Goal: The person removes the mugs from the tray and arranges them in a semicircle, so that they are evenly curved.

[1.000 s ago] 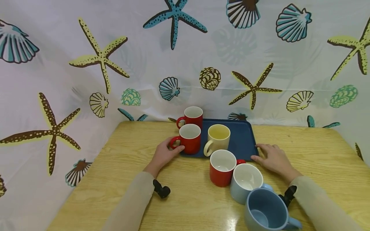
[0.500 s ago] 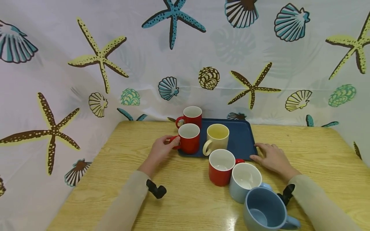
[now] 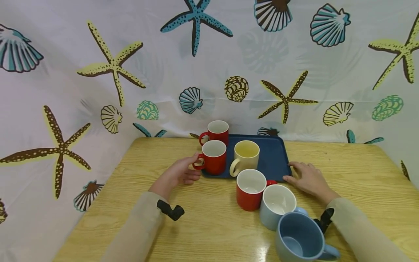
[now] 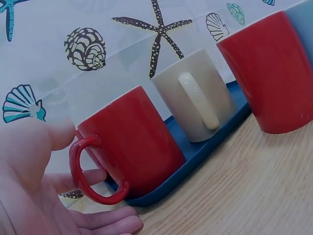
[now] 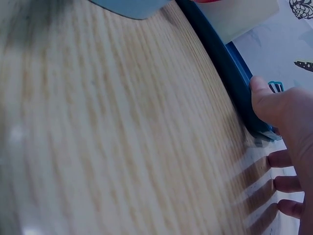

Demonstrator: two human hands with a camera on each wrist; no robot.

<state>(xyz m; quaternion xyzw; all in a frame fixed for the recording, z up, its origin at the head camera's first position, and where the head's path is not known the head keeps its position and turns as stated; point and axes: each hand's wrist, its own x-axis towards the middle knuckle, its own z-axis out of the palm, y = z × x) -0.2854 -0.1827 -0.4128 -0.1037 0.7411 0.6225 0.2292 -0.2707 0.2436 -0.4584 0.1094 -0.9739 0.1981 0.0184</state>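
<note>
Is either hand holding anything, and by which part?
Nothing looks held: the left hand is open at the handle of a red mug; the right hand rests relaxed against the blue tray.

Person's plain, light beige long sleeves, left sleeve [image 3: 135, 223] and right sleeve [image 3: 363, 229] both reaching the wrist, bare left hand [image 3: 179, 174], bare right hand [image 3: 309, 180], small black left wrist camera [image 3: 170, 210] with rounded end, matching black right wrist camera [image 3: 326, 218], partly hidden.

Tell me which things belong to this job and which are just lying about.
Likely the job:
tray
rear red mug
middle red mug
nearest red mug
cream mug
pale blue mug
darker blue mug

Seemingly just surroundings:
wooden table
patterned cloth
</note>
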